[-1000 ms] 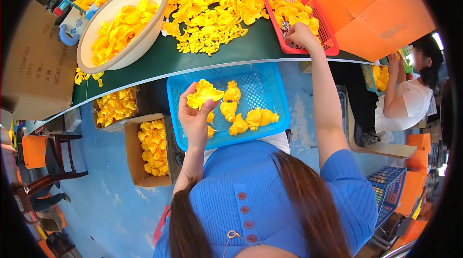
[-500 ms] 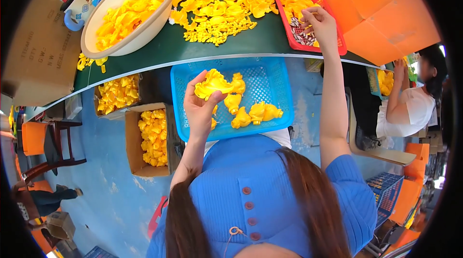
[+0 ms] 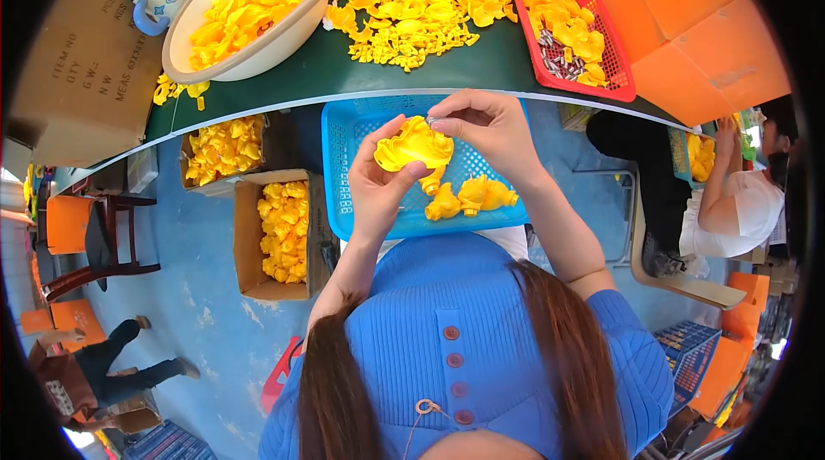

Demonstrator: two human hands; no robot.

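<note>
A: Since 0.5 s ago: R hand [image 3: 490, 129] came back from the red basket [image 3: 619, 86], now meets L hand [image 3: 382, 185] over the blue tray [image 3: 339, 168] on my lap.

B: Fingers?

A: R fingertips [image 3: 443, 116] pressed together, pinching a small metal bit, too small to identify. L fingers curled round yellow flower piece [image 3: 415, 146], thumb under it.

B: Risk?

A: Bit could slip from the pinch, grip is at the very tip; would drop among the finished yellow pcs [image 3: 473, 198] in tray, or past the edge to floor. Soft petals may also buckle if I push off-centre.
</note>
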